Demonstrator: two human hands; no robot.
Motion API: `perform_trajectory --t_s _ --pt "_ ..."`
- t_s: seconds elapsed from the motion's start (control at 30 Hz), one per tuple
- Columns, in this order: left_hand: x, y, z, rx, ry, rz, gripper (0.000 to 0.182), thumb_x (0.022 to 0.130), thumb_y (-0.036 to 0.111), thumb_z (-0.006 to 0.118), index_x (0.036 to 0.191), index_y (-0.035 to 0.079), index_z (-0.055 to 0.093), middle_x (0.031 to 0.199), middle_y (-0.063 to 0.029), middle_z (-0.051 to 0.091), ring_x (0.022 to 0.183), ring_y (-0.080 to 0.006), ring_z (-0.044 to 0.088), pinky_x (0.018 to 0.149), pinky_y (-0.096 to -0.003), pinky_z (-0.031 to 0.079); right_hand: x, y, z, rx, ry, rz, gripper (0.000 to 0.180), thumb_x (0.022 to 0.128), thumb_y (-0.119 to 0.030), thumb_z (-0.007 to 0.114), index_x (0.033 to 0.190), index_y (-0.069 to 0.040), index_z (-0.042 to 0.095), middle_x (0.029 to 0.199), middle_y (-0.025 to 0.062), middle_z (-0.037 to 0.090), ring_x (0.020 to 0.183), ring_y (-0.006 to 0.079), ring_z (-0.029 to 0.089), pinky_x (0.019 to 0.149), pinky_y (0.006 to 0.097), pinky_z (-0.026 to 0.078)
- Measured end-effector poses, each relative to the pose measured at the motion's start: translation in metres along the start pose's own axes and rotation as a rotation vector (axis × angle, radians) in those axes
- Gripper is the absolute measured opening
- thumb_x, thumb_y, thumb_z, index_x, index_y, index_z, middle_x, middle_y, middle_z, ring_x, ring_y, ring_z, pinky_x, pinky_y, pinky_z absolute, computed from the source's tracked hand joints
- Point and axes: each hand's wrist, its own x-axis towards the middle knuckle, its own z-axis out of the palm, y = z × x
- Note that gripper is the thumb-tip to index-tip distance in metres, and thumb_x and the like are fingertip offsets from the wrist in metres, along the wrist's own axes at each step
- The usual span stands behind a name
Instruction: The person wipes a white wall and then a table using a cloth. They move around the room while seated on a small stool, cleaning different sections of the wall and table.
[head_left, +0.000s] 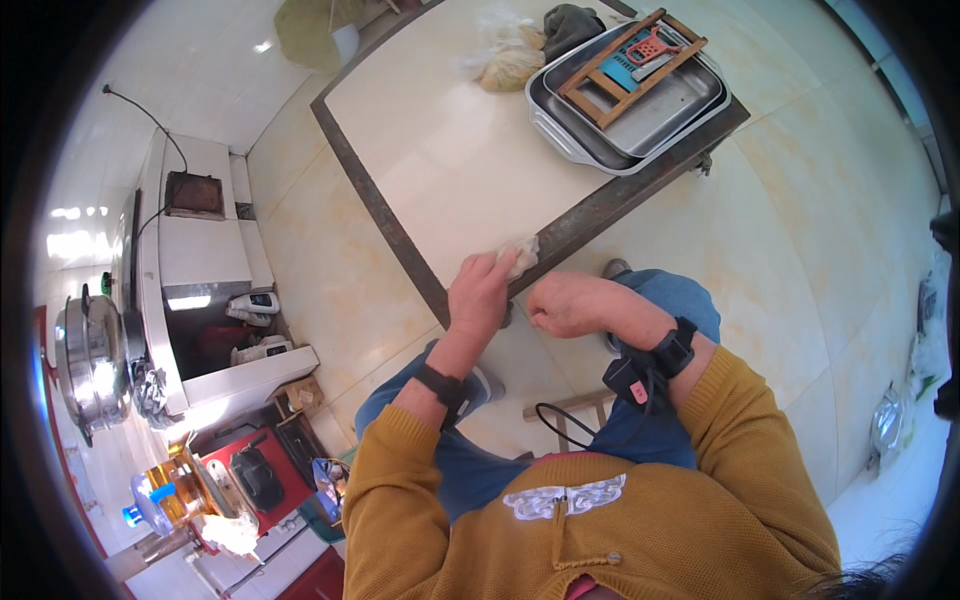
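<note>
My left hand (478, 294) presses a crumpled off-white cloth (523, 255) onto the near corner of a table. The tabletop (450, 172) is cream-white, framed by a worn dark border (600, 206). Just off that corner, my right hand (571, 304) hangs over my knee with its fingers curled in; nothing shows in it. Toward the far right of the table, two nested metal trays (559, 142) carry a wooden-framed grater (652, 82) with a blue insert. On the grater lies an orange-red plastic piece (651, 46).
Clear plastic bags with yellowish contents (511, 67) and a dark grey cloth (571, 31) lie beside the trays. At left stand a steel pot (94, 367), white bottles (255, 304) in a counter recess and a large oil bottle (169, 487). A wooden stool (600, 409) shows between my legs.
</note>
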Motion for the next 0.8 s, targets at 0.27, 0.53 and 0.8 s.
perform_trajectory --t_s 0.27,0.53,0.8 --pt "0.078 0.027 0.032 -0.011 -0.017 0.190 0.030 0.072 0.008 0.056 0.100 0.016 0.062 0.084 -0.0038 0.055 0.082 -0.0243 0.054 0.066 -0.0341 0.049 -0.002 0.001 0.001 0.011 -0.065 -0.004 0.022 0.081 -0.020 0.053 0.081 -0.002 0.065 0.081 0.0195 0.063 0.081 0.0370 0.060 0.073 0.0438 0.047" --pt "0.114 0.049 0.053 -0.014 -0.016 0.166 0.028 0.072 0.008 0.056 0.097 0.017 0.063 0.083 -0.0051 0.054 0.083 -0.0256 0.054 0.066 -0.0358 0.049 -0.002 -0.002 0.000 0.029 -0.058 0.000 0.020 0.076 -0.013 0.052 0.081 -0.001 0.066 0.084 0.0199 0.064 0.080 0.0372 0.061 0.070 0.0441 0.048" --pt "0.087 0.001 0.025 -0.016 -0.023 0.149 0.037 0.071 0.007 0.056 0.105 0.020 0.062 0.084 -0.0056 0.052 0.083 -0.0262 0.054 0.067 -0.0367 0.049 -0.006 0.002 0.000 -0.029 0.004 -0.079 0.021 0.080 -0.019 0.052 0.075 0.000 0.062 0.076 0.0218 0.061 0.074 0.0403 0.058 0.068 0.0468 0.047"
